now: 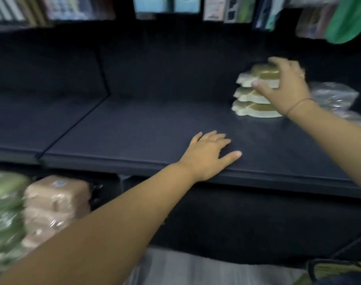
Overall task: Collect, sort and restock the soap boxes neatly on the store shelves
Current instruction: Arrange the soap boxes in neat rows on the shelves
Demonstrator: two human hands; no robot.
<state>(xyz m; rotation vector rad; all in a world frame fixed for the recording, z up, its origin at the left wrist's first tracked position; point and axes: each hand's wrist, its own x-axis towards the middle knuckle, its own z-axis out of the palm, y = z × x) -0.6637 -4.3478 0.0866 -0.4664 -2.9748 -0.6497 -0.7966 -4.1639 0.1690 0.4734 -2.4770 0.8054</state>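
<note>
While my left hand (208,153) lies flat, fingers spread, on the shelf (134,130) front edge, my right hand (286,87) clasps the top pack (263,76) of the soap stack (255,108), which stands at the shelf's back right, beside clear bags (335,95).

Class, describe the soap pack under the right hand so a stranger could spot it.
On the wide dark shelf, toward its right end, stands a stack of cream-and-green soap packs. The one meant is the top pack, the only one the right hand grips; clear bags lie further right.
</note>
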